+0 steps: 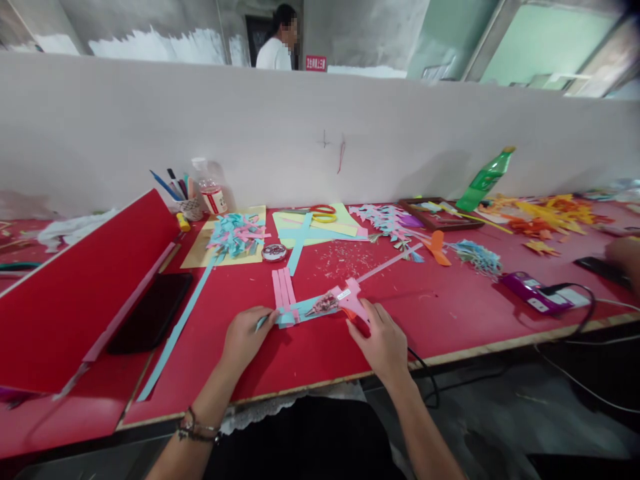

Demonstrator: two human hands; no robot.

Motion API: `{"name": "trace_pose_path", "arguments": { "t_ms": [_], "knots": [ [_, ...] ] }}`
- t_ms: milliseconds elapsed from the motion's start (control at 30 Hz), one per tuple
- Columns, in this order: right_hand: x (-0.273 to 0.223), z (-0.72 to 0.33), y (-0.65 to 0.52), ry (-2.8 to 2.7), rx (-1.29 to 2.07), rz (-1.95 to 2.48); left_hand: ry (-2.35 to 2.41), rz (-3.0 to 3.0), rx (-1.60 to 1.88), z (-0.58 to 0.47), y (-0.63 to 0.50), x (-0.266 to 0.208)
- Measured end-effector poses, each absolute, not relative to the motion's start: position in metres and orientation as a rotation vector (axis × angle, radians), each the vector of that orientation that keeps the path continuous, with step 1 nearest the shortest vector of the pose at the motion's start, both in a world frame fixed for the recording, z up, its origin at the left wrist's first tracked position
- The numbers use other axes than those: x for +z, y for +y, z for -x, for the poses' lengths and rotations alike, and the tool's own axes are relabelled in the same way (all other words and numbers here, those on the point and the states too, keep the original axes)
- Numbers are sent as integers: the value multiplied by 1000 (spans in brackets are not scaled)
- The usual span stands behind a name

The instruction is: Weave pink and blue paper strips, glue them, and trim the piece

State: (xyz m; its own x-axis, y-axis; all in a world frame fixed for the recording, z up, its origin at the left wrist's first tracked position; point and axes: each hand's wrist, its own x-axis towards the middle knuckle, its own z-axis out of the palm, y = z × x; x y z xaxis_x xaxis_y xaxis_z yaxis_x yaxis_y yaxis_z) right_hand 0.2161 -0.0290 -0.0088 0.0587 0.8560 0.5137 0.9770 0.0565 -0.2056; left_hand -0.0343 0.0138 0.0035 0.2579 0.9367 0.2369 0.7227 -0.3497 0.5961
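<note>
My right hand (383, 337) is wrapped round the handle of a pink hot glue gun (350, 299) with an orange trigger. A long glue stick (390, 262) sticks out of its back, and its nozzle points left at the blue paper. My left hand (249, 335) pinches the left end of a light blue paper strip (289, 319). Pink paper strips (284, 288) cross this blue strip and stand out away from me. Part of the blue strip runs under the glue gun's nozzle. The pinched end is partly hidden by my fingers.
Fringed blue and pink paper (235, 235) lies at the back left, near scissors (324, 213) and a round tin (274, 253). A green bottle (487, 180) leans at the right. A red board (90, 293) and black phone (153, 313) are left. A purple power strip (535, 293) lies right.
</note>
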Motion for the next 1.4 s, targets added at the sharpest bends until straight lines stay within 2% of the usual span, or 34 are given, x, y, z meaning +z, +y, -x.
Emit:
{"name": "trace_pose_path", "arguments": {
  "t_ms": [1400],
  "knots": [
    [1, -248, -34, -1835, -417, 1954, 1514, -2151, 802, 36, 16, 1]
  ]
}}
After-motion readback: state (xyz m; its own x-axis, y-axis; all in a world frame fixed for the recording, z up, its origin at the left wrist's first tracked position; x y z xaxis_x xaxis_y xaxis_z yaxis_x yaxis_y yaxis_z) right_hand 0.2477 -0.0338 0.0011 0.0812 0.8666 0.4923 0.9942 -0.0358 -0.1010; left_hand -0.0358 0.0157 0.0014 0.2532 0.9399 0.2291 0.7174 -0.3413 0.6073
